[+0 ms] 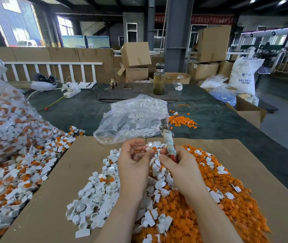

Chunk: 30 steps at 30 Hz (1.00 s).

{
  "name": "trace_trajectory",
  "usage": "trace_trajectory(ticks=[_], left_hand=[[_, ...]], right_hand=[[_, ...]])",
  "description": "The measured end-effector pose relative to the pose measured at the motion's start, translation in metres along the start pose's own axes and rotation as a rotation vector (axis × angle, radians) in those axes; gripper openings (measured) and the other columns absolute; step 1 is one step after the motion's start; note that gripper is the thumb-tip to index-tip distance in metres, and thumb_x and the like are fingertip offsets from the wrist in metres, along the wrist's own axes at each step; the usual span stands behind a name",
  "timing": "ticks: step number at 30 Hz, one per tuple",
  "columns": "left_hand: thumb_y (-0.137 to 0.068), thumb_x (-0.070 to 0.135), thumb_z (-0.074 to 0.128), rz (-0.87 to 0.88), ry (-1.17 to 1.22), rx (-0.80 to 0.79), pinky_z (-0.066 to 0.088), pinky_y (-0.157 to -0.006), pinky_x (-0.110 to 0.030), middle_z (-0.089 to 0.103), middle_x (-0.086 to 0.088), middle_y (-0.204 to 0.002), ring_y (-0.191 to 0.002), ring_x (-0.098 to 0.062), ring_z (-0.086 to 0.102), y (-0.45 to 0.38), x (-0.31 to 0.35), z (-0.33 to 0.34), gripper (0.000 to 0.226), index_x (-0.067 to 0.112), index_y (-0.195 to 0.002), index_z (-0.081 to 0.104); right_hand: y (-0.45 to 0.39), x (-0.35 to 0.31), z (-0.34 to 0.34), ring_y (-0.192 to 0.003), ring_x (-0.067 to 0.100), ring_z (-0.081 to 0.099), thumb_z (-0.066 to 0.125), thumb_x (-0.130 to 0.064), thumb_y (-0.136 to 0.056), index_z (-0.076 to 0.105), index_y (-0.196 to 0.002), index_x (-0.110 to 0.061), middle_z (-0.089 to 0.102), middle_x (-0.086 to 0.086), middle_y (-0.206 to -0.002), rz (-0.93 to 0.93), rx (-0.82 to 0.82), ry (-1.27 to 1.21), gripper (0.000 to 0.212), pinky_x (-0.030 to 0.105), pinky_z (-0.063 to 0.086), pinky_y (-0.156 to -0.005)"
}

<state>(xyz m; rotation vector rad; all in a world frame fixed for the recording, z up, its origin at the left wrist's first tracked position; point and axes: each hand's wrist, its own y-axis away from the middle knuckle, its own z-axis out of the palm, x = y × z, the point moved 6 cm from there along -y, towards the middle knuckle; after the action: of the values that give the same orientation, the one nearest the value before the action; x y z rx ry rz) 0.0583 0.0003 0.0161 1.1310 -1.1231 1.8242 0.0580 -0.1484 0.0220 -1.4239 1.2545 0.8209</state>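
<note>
Pinching white cap [148, 148] near cap-filled bag [122, 123]

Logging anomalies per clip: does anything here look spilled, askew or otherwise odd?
A cardboard box at the back sits tilted on the box beneath it. Loose orange caps lie scattered on the dark table cover, right of the clear bag, apart from the main pile. The tool in the right hand has a rag-wrapped handle.

Daylit hall, soft shadows, edges warped, blurred.
</note>
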Motion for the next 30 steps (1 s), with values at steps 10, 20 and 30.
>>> trace_trajectory(ticks=[10, 20, 30], left_hand=[[-0.083, -0.005, 0.073, 0.011, 0.063, 0.026, 0.054, -0.071, -0.015, 0.069, 0.008, -0.079, -0.073, -0.004, 0.068, -0.013, 0.001, -0.018, 0.034, 0.022, -0.1, 0.061], [-0.084, -0.004, 0.072, 0.022, 0.062, -0.043, 0.056, -0.075, -0.021, 0.07, 0.008, -0.079, -0.076, -0.005, 0.067, -0.018, -0.003, -0.02, 0.036, 0.023, -0.103, 0.059], [-0.083, -0.004, 0.072, -0.016, 0.116, -0.051, 0.055, -0.079, -0.027, 0.071, 0.006, -0.078, -0.078, -0.007, 0.068, -0.017, -0.002, -0.021, 0.035, 0.024, -0.102, 0.059]], right_hand=[[0.005, 0.003, -0.003, -0.07, 0.01, 0.054, 0.067, -0.034, -0.089, 0.058, -0.093, -0.023, 0.06, -0.004, -0.082, 0.007, -0.366, 0.399, 0.014, 0.028, 0.041, -0.064], [0.009, 0.0, 0.001, -0.087, 0.017, 0.061, 0.065, -0.032, -0.091, 0.06, -0.102, -0.022, 0.065, -0.001, -0.096, 0.022, -0.434, 0.391, 0.016, 0.04, 0.05, -0.08], [0.011, 0.0, 0.006, -0.079, 0.018, 0.062, 0.058, -0.016, -0.09, 0.064, -0.102, -0.022, 0.067, -0.002, -0.091, -0.04, -0.405, 0.46, 0.014, 0.046, 0.052, -0.074]])
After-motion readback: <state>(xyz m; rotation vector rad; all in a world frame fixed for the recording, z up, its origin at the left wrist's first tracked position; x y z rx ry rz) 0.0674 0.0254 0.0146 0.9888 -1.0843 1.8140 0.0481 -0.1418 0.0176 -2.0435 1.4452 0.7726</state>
